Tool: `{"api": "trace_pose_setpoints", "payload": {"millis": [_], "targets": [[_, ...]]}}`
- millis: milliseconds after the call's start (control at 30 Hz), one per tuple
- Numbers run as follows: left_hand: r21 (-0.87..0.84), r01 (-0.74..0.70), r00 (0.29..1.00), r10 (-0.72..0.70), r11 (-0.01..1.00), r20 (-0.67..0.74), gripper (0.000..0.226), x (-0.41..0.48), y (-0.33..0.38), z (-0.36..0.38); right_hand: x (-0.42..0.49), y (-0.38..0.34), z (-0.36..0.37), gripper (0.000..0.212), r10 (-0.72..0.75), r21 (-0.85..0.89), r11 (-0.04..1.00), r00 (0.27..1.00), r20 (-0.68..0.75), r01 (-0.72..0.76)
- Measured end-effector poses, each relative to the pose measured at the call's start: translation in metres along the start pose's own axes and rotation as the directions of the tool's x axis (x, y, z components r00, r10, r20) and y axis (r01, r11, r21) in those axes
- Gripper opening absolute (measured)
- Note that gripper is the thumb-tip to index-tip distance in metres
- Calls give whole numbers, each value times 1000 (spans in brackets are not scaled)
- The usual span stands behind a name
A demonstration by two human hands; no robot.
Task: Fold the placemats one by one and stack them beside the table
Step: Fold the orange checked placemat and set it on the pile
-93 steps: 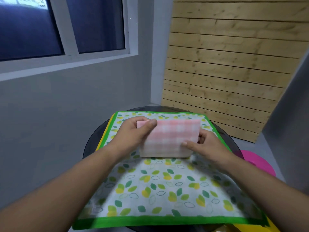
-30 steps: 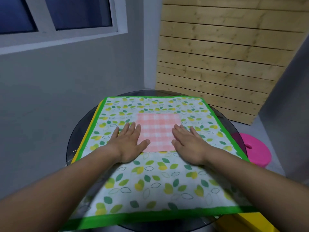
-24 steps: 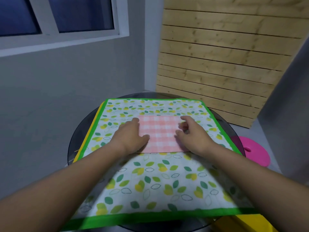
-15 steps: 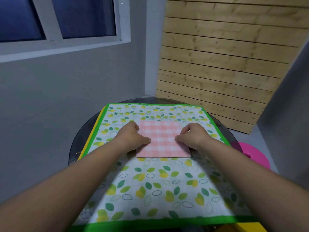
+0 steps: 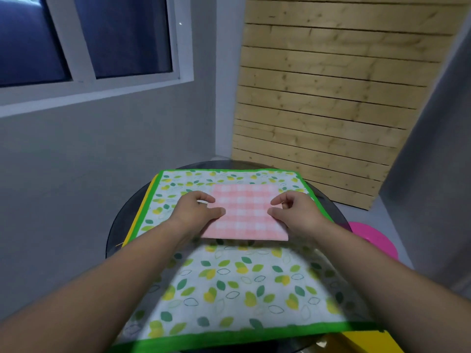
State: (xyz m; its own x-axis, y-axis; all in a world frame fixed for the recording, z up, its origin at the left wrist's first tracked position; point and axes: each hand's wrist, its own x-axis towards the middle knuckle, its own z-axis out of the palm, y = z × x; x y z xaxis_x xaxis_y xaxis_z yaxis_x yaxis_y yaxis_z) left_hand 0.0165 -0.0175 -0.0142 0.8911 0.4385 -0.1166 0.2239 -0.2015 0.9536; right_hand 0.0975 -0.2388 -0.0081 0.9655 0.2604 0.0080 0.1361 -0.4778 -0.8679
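Both-sided grip: left hand [image 5: 196,211] and right hand [image 5: 297,212] pinch the side edges of the folded pink gingham placemat [image 5: 246,212], thumbs on top. It's a soft flat square, sitting on the leaf-print placemat [image 5: 229,289] with the green border, over the round dark glass tabletop [image 5: 117,225].

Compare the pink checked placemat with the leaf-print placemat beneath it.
The pink checked placemat is folded into a small rectangle; the leaf-print placemat lies spread out and is far larger. The pink one has a plain check with no border; the leaf-print one has a green border. The left hand and right hand grip the pink one's side edges; neither grips the leaf-print one. Both are rectangular mats over the round table.
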Motion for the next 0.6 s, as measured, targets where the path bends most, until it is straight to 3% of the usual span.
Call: {"api": "trace_pose_setpoints", "payload": {"millis": [133, 367, 500, 600], "targets": [[-123, -74, 996, 78, 990, 31, 34, -14, 13, 21, -25, -2, -41, 14, -86, 79, 992, 990, -109, 95], [-197, -153, 972, 183, 968, 147, 52, -27, 55, 122, -55, 33, -137, 40, 63, 368, 930, 970, -236, 29], [-240, -162, 957, 212, 957, 198, 61, -26, 73, 198, -53, 69, -192, 36, 128, 430, 902, 932, -340, 32], [-224, -188, 945, 239, 956, 223, 45, -17, 80, 255, -43, 106, -224, 26, 173, 448, 894, 906, -385, 20]]}}
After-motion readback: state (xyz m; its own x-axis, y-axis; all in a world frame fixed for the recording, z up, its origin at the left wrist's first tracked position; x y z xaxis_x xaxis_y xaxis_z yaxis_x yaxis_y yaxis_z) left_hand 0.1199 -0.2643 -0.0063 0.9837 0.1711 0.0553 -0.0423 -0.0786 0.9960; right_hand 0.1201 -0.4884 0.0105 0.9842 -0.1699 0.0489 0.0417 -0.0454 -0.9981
